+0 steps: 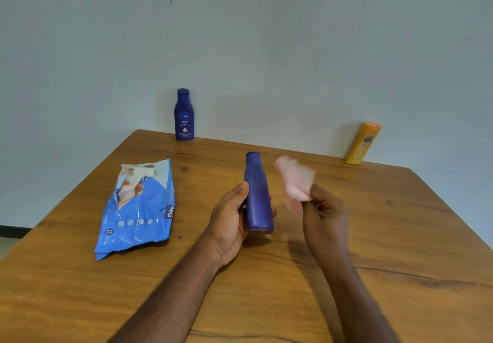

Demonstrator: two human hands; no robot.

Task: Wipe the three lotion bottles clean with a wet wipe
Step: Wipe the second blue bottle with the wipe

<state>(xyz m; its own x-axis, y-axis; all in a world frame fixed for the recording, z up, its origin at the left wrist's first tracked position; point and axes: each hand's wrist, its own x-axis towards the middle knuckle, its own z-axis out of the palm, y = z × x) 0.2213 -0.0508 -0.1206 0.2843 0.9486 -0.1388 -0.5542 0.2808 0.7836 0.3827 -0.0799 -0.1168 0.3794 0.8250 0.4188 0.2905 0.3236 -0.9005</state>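
A: Where are the three lotion bottles?

B: One dark blue bottle (258, 196) is held above the wooden counter (373, 249), near the middle of the view, cap pointing away from the person and base toward them. Its plain back faces the camera, so no label shows. A second blue bottle (183, 114) stands upright at the far edge of the counter, against the wall (266, 35), with its white-lettered label facing forward. The yellow bottle (363, 143) stands at the far right edge, also against the wall; it looks tilted, though the wide lens may cause that.

A: And the hands?

B: The left hand (231, 222) grips the held bottle around its lower half, thumb along the left side and fingertips just showing past the right side. The right hand (324, 214) is beside it, a little apart, fingers curled and pinching a wet wipe (296, 179). The wipe is pale, blurred and sticks up from the fingers. It is near the bottle's upper right side but not touching it.

A: Anything else on the counter?

B: A blue pack of wipes (136, 209) lies flat to the left of the hands, well apart from them. Its top flap is open, and a bit of white wipe shows at the opening.
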